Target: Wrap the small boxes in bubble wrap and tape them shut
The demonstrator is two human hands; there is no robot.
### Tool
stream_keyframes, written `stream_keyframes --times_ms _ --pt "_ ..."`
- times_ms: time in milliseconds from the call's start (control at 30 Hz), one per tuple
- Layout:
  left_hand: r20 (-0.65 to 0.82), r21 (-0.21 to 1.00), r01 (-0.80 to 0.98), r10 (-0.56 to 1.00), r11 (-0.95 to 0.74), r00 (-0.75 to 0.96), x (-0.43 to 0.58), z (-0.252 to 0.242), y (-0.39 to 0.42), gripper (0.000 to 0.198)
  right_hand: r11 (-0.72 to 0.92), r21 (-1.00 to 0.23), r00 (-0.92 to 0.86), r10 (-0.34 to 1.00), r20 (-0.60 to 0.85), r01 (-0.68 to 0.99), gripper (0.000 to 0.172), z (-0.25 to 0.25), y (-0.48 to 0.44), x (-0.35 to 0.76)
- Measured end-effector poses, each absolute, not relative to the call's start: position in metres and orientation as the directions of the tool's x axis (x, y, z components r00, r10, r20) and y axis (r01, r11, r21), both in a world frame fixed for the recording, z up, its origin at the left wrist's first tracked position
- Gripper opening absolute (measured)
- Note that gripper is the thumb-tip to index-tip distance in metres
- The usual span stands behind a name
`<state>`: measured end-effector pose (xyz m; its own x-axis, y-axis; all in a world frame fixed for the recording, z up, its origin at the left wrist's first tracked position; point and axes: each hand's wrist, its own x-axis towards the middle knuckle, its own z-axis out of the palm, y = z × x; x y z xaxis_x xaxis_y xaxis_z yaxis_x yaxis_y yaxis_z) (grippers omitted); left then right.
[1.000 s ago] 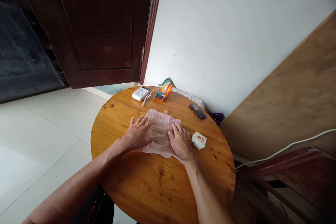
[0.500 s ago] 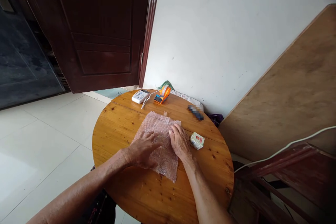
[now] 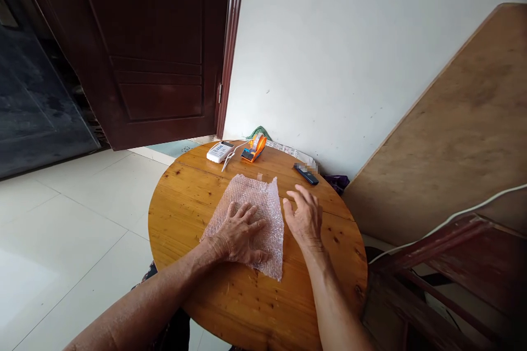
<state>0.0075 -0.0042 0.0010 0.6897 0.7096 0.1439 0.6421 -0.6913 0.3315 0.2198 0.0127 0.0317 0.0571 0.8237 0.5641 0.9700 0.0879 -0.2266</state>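
Pinkish bubble wrap (image 3: 274, 230) lies on the worktop (image 3: 177, 214) under the left hand's (image 3: 242, 233) wide-spread fingers, while the right hand (image 3: 305, 219), loosely open and seemingly empty, leaves a near edge that could curl if pressure slips.

And there's one bubble wrap sheet (image 3: 270, 207), one orange tape dispenser (image 3: 258, 147), one white device (image 3: 219, 152), one slim dark item (image 3: 308, 177), one round surface (image 3: 177, 203)

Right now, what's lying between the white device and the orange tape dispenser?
In the head view, a white cord lies between the white device and the orange tape dispenser.
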Motion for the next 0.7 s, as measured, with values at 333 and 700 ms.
stream_keyframes --times_ms 333,700 --pt "0.163 0.342 0.632 0.707 -0.695 0.688 0.008 0.000 -0.004 0.087 -0.176 -0.558 0.325 0.928 0.180 0.811 0.049 0.038 -0.015 0.277" --pt "0.144 0.378 0.619 0.704 -0.689 0.695 0.008 0.006 -0.003 0.087 0.114 -0.900 0.033 0.989 0.141 0.421 0.046 0.031 0.011 0.189"
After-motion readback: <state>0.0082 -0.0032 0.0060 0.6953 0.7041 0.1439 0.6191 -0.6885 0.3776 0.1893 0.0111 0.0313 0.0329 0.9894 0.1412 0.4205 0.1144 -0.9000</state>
